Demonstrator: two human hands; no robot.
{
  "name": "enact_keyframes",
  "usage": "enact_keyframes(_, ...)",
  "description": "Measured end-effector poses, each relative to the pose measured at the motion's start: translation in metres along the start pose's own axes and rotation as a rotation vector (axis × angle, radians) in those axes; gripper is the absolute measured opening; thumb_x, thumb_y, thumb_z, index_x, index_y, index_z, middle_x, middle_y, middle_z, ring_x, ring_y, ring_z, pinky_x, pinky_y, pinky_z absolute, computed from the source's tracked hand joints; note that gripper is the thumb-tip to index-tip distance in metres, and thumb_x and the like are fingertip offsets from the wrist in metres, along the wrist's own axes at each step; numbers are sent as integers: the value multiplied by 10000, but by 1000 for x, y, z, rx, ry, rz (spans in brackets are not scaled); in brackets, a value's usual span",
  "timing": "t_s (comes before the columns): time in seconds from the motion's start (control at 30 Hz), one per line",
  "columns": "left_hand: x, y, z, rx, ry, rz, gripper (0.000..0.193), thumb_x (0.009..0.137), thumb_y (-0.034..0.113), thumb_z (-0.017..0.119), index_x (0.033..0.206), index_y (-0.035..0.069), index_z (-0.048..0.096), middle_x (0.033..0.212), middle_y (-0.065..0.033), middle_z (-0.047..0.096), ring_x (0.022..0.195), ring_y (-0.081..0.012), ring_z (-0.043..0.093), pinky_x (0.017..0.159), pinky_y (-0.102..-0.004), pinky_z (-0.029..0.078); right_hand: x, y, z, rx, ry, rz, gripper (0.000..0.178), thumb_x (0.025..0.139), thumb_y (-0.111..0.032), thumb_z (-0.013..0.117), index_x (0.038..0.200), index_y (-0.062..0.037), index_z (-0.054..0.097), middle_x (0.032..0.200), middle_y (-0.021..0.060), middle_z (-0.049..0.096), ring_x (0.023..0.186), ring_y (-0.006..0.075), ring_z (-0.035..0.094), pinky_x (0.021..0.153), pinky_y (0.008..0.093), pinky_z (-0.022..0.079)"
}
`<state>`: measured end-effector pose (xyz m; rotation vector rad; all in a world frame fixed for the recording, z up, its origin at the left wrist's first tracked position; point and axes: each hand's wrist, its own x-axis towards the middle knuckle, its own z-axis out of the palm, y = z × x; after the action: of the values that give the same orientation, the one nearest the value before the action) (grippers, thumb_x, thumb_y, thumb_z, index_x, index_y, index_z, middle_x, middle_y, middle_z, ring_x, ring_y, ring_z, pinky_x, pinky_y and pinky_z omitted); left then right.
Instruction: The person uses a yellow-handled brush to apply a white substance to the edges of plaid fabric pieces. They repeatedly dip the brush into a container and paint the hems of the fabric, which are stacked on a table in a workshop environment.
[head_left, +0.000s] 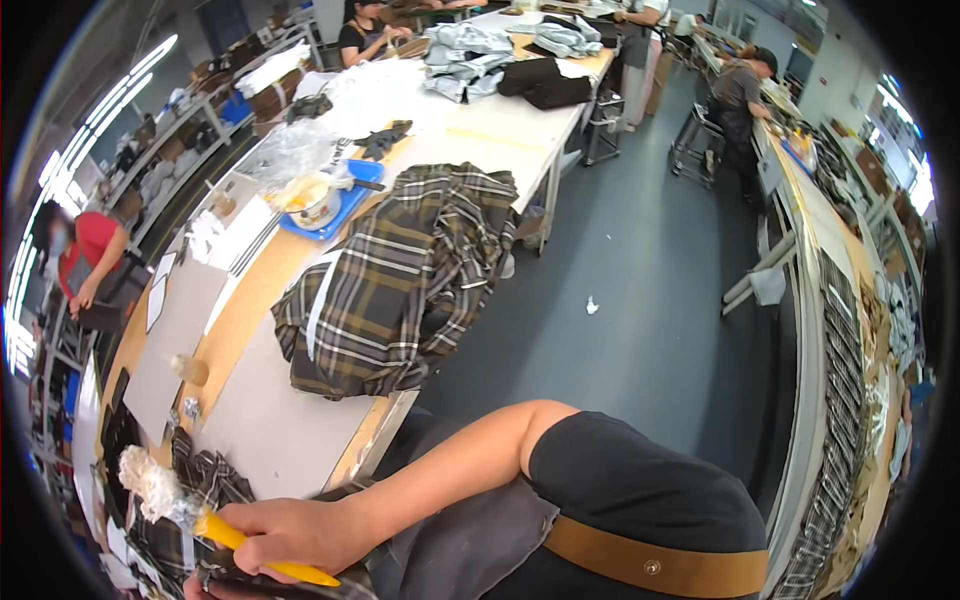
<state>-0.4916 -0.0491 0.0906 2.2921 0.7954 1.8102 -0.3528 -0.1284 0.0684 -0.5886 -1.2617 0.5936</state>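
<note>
My right hand (300, 535) is closed round the yellow handle of a brush (228, 535) at the lower left. Thick whitish paste coats its bristles, which point up and left. Close beneath the brush lies dark plaid fabric (215, 475). At the bottom edge only a bit of my left hand (200, 588) shows beside this fabric; its grip is cut off by the frame. Farther up the table, a brown, black and white plaid garment (375, 270) lies bunched, with a pale strip along its left part.
Past the garment, a tub of pale paste (315, 207) stands on a blue tray (345, 218). A small beige bottle-like object (188, 370) stands on the worktable (290, 415). Grey and dark garments (465, 60) lie at the far end. A co-worker (740, 100) stands at the right-hand bench.
</note>
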Motion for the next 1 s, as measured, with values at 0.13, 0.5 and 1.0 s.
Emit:
enact_keyframes(0.13, 17, -22, -7, -218, -302, -120, 136, 856, -47, 594, 988, -58, 562, 914, -106, 600, 744, -163, 557, 664, -248, 468, 7, 21, -12, -366, 114, -467, 205, 773, -27, 592, 929, -79, 470, 914, 99, 435, 745, 234, 512, 634, 290, 432)
enact_keyframes(0.5, 43, -99, 74, -534, -1095, -448, 97, 786, 27, 674, 828, -41, 618, 788, -12, 558, 704, -61, 491, 577, -209, 371, -5, 98, -75, -498, 258, -20, 407, 718, 132, 569, 1031, -78, 416, 1030, 138, 461, 871, 198, 508, 727, 289, 442)
enact_keyframes(1.0, -26, -134, 109, -677, -611, -1002, 223, 851, 81, 646, 1052, -14, 657, 866, -20, 617, 772, -42, 514, 666, -197, 413, 31, 163, -83, -602, 141, 114, 328, 719, 82, 671, 945, -43, 469, 987, 153, 555, 784, 207, 582, 704, 294, 481)
